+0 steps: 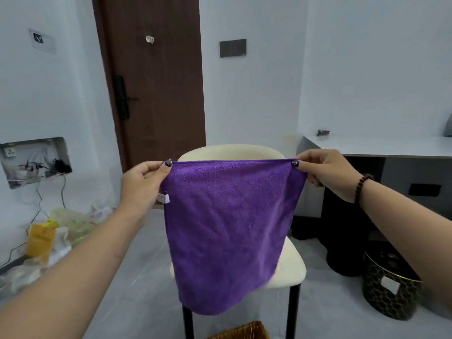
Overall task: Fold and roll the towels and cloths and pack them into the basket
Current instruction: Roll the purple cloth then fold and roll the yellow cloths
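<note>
A white-walled room with a brown door at 12 o'clock. Both the left hand (144,178) and right hand (325,171) pinch the purple cloth's (227,231) top corners, hanging before the chair (291,263). The basket (242,332) sits at 6 o'clock. A loosened pinch could drop a corner, spoiling the fold.

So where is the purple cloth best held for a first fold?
By its two top corners, as now: left hand and right hand pinch them from the outer sides. The purple cloth hangs flat and open in front of the chair, bottom edge free to bring up.
</note>
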A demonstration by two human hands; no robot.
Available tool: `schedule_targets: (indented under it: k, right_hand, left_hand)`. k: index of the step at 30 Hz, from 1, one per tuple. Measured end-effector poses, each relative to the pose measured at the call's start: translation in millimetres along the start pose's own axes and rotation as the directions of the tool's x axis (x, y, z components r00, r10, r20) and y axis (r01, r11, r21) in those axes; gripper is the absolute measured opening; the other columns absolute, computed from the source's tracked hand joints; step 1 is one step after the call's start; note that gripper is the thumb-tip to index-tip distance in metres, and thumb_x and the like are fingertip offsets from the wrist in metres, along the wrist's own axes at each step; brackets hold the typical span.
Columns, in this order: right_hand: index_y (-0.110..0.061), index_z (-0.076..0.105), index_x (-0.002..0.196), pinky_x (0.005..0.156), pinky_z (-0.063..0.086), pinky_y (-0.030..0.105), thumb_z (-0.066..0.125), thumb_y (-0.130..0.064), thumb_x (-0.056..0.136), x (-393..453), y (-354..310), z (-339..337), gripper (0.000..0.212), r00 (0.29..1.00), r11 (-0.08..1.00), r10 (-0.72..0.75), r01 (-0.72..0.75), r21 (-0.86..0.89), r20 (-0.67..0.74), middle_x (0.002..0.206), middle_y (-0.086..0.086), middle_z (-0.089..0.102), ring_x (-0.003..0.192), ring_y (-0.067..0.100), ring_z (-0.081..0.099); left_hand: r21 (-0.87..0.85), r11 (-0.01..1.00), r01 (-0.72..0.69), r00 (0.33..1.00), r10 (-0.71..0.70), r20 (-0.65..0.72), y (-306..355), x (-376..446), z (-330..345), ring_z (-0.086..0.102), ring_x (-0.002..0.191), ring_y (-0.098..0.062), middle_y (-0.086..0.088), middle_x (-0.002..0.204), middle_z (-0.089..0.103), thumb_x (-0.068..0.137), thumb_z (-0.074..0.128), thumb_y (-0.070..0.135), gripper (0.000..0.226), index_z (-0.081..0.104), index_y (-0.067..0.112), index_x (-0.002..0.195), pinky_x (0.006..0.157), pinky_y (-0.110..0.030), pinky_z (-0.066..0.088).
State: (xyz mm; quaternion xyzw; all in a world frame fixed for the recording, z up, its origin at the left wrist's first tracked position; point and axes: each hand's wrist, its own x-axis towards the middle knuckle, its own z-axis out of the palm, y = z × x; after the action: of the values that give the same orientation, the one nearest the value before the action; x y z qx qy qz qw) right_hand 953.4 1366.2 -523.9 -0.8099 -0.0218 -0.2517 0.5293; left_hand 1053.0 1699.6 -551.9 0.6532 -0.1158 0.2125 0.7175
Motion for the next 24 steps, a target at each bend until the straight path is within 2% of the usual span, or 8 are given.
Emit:
schedule_targets:
  k: [4, 8, 12, 15, 17, 19, 22, 24]
  right_hand:
    - [-0.009, 0.067, 0.082, 0.038, 0.028, 0.017, 0.062, -0.016, 0.089, -6.5, -2.9, -7.7, 0.012, 0.997, 1.000, 0.025, -0.024, -0.016, 0.073, 0.054, 0.011, 0.047, 0.038, 0.013, 0.038]
    - [-0.007, 0.061, 0.083, 0.036, 0.037, 0.019, 0.057, -0.014, 0.093, -1.7, 1.7, -2.8, 0.013, 0.983, 0.989, 0.143, -0.139, -0.050, 0.113, 0.047, 0.004, 0.059, 0.039, 0.013, 0.057]
    - [-0.004, 0.057, 0.087, 0.043, 0.053, 0.024, 0.057, -0.010, 0.093, 14.1, 27.2, 13.0, 0.008, 0.962, 0.964, 0.264, -0.262, -0.049, 0.062, 0.064, 0.012, 0.066, 0.054, 0.021, 0.070]
    - [-0.004, 0.058, 0.083, 0.052, 0.057, 0.024, 0.057, -0.006, 0.092, 31.9, 35.0, 21.5, 0.010, 0.979, 0.981, 0.193, -0.195, -0.024, -0.067, 0.078, 0.019, 0.066, 0.054, 0.014, 0.069]
    - [-0.008, 0.061, 0.080, 0.056, 0.057, 0.020, 0.055, 0.000, 0.092, 44.7, 24.6, 20.7, 0.015, 0.981, 0.997, 0.073, -0.069, 0.028, -0.181, 0.083, 0.019, 0.066, 0.056, 0.010, 0.069]
    - [-0.010, 0.062, 0.083, 0.061, 0.056, 0.016, 0.053, 0.007, 0.090, 52.2, 6.0, 15.4, 0.020, 0.962, 0.991, -0.028, 0.063, 0.120, -0.272, 0.088, 0.015, 0.066, 0.063, 0.007, 0.069]
    - [-0.010, 0.065, 0.088, 0.071, 0.055, 0.019, 0.058, 0.008, 0.086, 42.4, -16.9, 9.0, 0.019, 0.940, 0.964, -0.111, 0.182, 0.196, -0.323, 0.090, 0.013, 0.068, 0.077, 0.014, 0.070]
    - [-0.009, 0.065, 0.091, 0.075, 0.056, 0.022, 0.062, 0.006, 0.085, 23.1, -19.8, 10.0, 0.016, 0.942, 0.948, -0.119, 0.201, 0.246, -0.312, 0.090, 0.013, 0.069, 0.080, 0.016, 0.069]
  left_hand:
    - [0.026, 0.998, -0.063, 0.998, 0.063, 0.014, 6.6, 10.2, 0.0, 0.062, 0.057, 0.004, 0.013, 0.062, 0.070, 0.084, 0.070, 0.019, 0.003, 0.069, 0.017, 0.084, 0.055, -0.013, 0.054]
    - [0.202, 0.979, -0.040, 0.996, 0.022, 0.089, -8.5, 21.0, 4.7, 0.061, 0.058, -0.012, 0.000, 0.073, 0.070, 0.084, 0.070, 0.020, 0.005, 0.069, 0.017, 0.081, 0.057, -0.027, 0.053]
    - [0.438, 0.898, -0.053, 0.980, -0.036, 0.194, -32.3, 33.2, 9.3, 0.061, 0.045, -0.014, -0.006, 0.065, 0.070, 0.086, 0.067, 0.016, 0.008, 0.066, 0.011, 0.080, 0.051, -0.028, 0.054]
    - [0.326, 0.945, 0.007, 0.980, -0.071, 0.185, -27.2, 46.7, 18.8, 0.067, 0.049, -0.013, -0.017, 0.077, 0.070, 0.091, 0.061, 0.011, 0.012, 0.058, 0.010, 0.079, 0.045, -0.024, 0.053]
    - [0.189, 0.982, -0.020, 0.985, -0.013, 0.170, -6.2, 58.1, 25.0, 0.068, 0.053, -0.009, -0.016, 0.080, 0.068, 0.092, 0.059, 0.010, 0.013, 0.056, 0.011, 0.080, 0.046, -0.020, 0.054]
    - [0.066, 0.993, -0.101, 0.985, 0.091, 0.144, 22.3, 66.0, 27.1, 0.071, 0.060, -0.010, -0.013, 0.084, 0.068, 0.092, 0.059, 0.010, 0.012, 0.057, 0.013, 0.081, 0.055, -0.021, 0.058]
    - [-0.010, 0.982, -0.187, 0.970, 0.186, 0.155, 52.8, 61.8, 18.4, 0.072, 0.069, -0.013, -0.008, 0.086, 0.070, 0.092, 0.059, 0.010, 0.007, 0.058, 0.013, 0.085, 0.063, -0.022, 0.059]
    - [-0.022, 0.982, -0.187, 0.966, 0.188, 0.180, 57.0, 45.4, 7.7, 0.073, 0.072, -0.015, -0.003, 0.084, 0.073, 0.090, 0.060, 0.009, 0.004, 0.061, 0.013, 0.089, 0.064, -0.021, 0.058]
